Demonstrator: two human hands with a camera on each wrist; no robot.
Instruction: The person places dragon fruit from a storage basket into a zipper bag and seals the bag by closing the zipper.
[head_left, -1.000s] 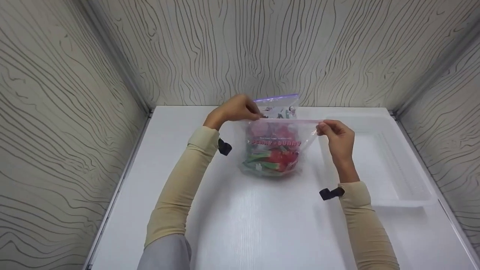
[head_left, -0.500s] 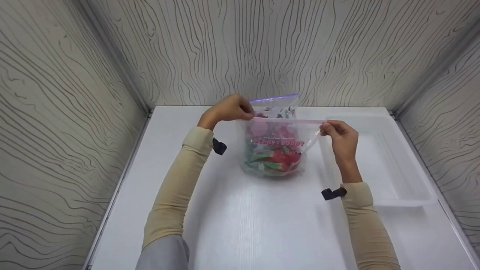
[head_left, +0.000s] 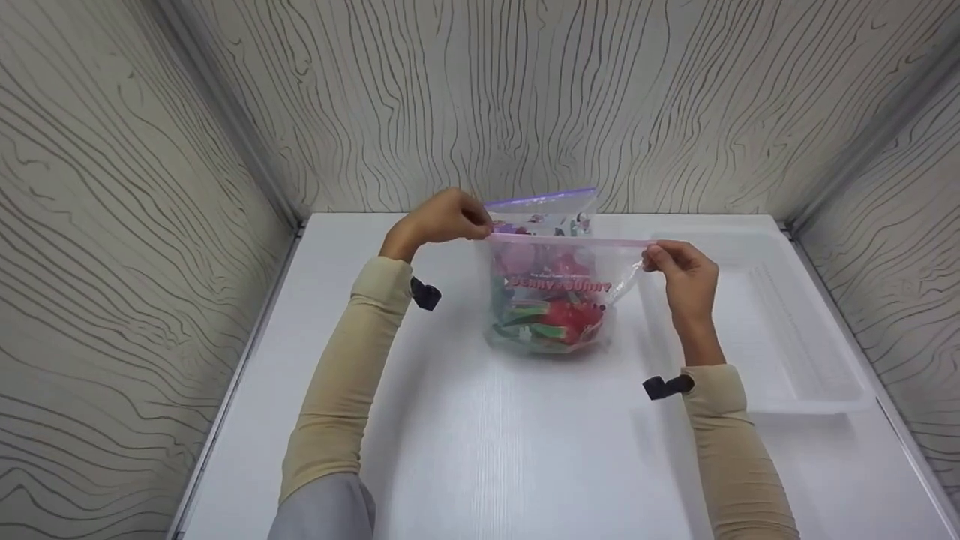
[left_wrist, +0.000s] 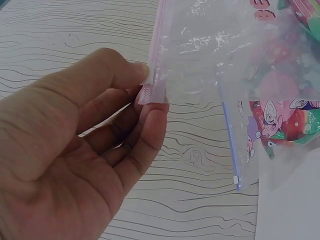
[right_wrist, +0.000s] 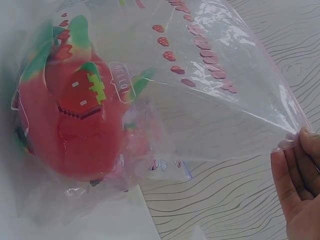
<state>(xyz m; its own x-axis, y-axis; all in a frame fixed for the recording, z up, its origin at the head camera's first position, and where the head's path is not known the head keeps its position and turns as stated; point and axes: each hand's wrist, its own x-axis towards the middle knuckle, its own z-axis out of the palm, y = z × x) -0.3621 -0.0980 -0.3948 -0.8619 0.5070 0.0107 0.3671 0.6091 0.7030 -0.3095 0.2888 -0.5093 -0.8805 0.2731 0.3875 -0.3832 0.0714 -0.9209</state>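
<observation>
A clear zip bag (head_left: 622, 262) with a pink zip and "Berry Bunny" lettering stands upright on the white table. My left hand (head_left: 442, 217) pinches the left end of the pink zip (left_wrist: 156, 45), thumb on a small pale slider (left_wrist: 147, 77). At the opposite end, my right hand (head_left: 684, 281) pinches the top corner, pulling the zip taut. Through the film a red, green-tipped dragon fruit (right_wrist: 92, 145) shows in the right wrist view; whether it is real or a toy I cannot tell. Close behind stands another clear bag (head_left: 555, 205) with a purple zip and red and green contents.
A shallow white tray (head_left: 817, 405) lies at the right of the white table (head_left: 480, 457), partly behind my right hand. Wood-grain panels (head_left: 480, 105) rise at the back and on both sides.
My left hand has slid left along the pink zip to its left end. The right hand has shifted slightly right, still pinching its corner. The bag has turned or shifted a little rightward.
</observation>
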